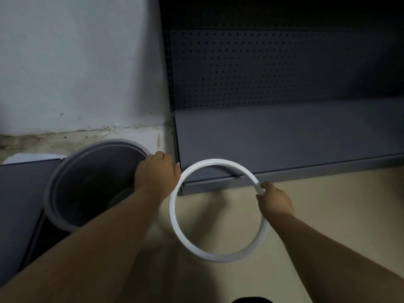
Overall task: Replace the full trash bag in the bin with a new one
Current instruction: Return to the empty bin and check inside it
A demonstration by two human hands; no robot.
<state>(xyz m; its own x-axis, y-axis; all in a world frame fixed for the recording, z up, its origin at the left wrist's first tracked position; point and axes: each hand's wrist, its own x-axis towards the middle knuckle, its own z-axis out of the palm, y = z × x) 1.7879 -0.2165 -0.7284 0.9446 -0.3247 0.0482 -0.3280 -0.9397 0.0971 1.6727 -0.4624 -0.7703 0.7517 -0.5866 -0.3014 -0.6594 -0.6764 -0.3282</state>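
Observation:
A round grey bin (52, 193) stands on the floor at the left, below the white wall. Its inside looks dark, and I cannot tell whether a bag lines it. My left hand (156, 171) grips the bin's right rim, fingers curled over the edge. My right hand (273, 200) pinches a white plastic ring (175, 219), the bin's loose rim ring, at its upper right. The ring hangs tilted above the floor, just right of the bin and clear of it.
A grey metal shelf unit (284, 136) with a perforated back panel fills the right side, its low base shelf jutting toward me. A dark flat panel (19, 193) lies left of the bin. Beige floor (328, 204) spreads under the ring.

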